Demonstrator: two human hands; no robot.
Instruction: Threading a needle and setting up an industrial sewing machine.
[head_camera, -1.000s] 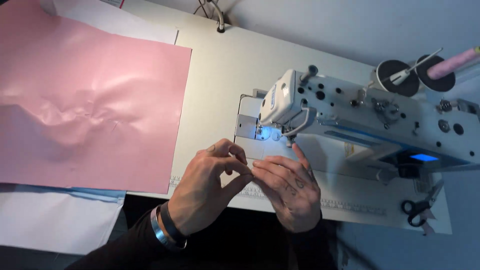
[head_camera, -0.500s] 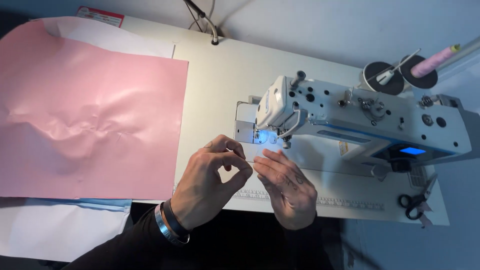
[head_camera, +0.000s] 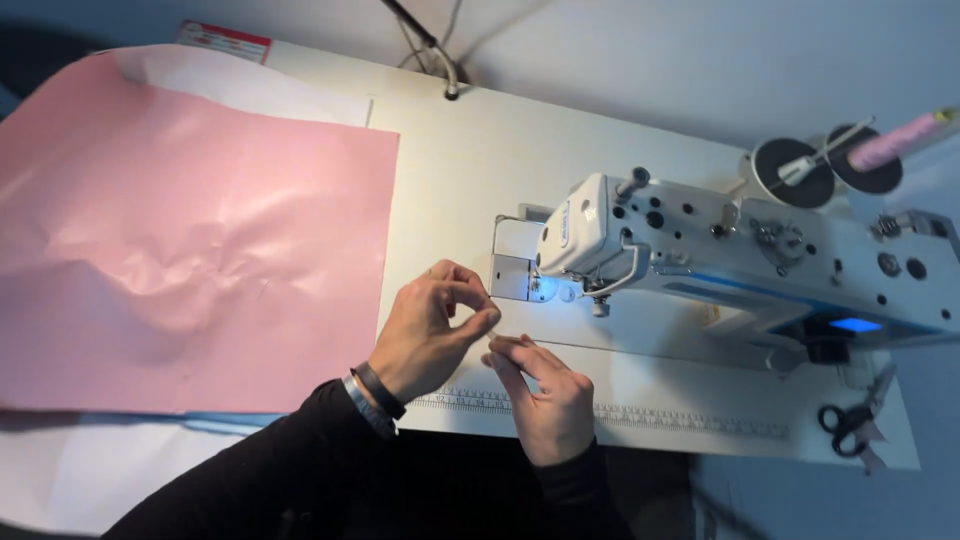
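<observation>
My left hand (head_camera: 432, 335) is raised over the white table (head_camera: 450, 170), with thumb and forefinger pinched together just left of the needle area. My right hand (head_camera: 548, 400) is below and to its right, fingertips pinched and almost touching the left ones. A thin pale strand (head_camera: 508, 340), too fine to identify, runs between the two pinches. The white sewing machine (head_camera: 720, 250) stands right behind the hands, its small lamp lit at the presser foot (head_camera: 545, 288). A bracelet and a dark band sit on my left wrist.
A large creased pink sheet (head_camera: 200, 230) covers the table's left side, lying over white paper (head_camera: 90, 470). A printed ruler strip (head_camera: 640, 415) runs along the front edge. Black scissors (head_camera: 850, 420) lie at the right. Pink thread spool (head_camera: 900, 140) stands behind the machine.
Both hands have slid toward the front edge and slightly left. The right hand has curled from flat on the table into a pinch. The view has shifted a little.
</observation>
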